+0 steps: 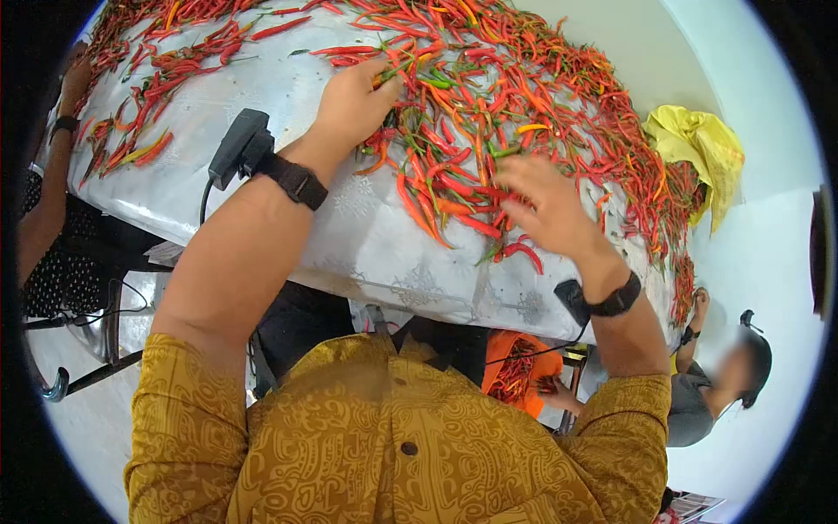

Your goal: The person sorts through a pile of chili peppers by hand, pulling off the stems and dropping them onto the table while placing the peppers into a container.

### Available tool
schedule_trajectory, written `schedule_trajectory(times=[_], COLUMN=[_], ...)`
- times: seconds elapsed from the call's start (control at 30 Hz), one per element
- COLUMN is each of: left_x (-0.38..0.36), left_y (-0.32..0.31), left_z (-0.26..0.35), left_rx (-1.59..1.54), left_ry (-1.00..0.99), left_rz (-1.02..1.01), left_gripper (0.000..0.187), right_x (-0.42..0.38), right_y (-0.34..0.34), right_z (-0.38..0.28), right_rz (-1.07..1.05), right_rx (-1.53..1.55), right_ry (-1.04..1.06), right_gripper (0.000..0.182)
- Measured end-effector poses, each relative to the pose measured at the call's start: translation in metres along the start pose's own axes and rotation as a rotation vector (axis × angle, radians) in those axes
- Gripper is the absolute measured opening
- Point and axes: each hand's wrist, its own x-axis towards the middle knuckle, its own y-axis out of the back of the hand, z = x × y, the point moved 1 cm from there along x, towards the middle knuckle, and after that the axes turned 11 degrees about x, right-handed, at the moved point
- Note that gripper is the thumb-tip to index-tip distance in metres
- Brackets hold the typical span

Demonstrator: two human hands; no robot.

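Observation:
Red, orange and green chili peppers (458, 183) lie in a loose pile on the white patterned table cover (288, 96). At the upper left of this pile, my left hand (353, 105) has its fingers bent around a greenish chili pepper, its fingertips partly hidden among the others. My right hand (546, 205) hovers at or just over the pile's right side, slightly blurred. Its thumb and fingers are apart, and no pepper shows in its grasp. Both wrists wear black straps with small devices.
A dense bank of chilies (602, 113) runs along the far and right table edge, beside a yellow sack (694, 144). Another person's arm (57, 175) is at far left. An orange bag of chilies (524, 375) sits below the table edge, near a person (698, 402) at right.

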Motion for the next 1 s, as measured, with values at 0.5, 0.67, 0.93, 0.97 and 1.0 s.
schedule_trajectory(times=[0.5,0.67,0.93,0.97,1.0], left_x=[0.003,0.002,0.002,0.002,0.002], left_y=[-0.004,-0.003,-0.002,-0.002,-0.002], left_z=[-0.007,-0.006,-0.006,-0.006,-0.006], left_rx=[-0.035,0.005,-0.058,-0.048,-0.038], left_ry=[0.005,-0.004,-0.032,-0.026,-0.021], left_rz=[-0.059,-0.053,0.02,0.023,0.024], left_gripper=[0.031,0.03,0.026,0.027,0.029], right_x=[-0.052,-0.027,0.013,0.016,0.019], right_y=[0.007,0.005,0.021,0.025,0.029], right_z=[-0.008,-0.03,-0.041,-0.043,-0.048], right_rz=[-0.072,0.029,0.175,0.254,0.333], right_rx=[-0.104,-0.065,0.067,0.094,0.231], right_ry=[-0.09,-0.018,-0.047,-0.05,-0.103], right_gripper=[0.033,0.027,0.021,0.019,0.019])
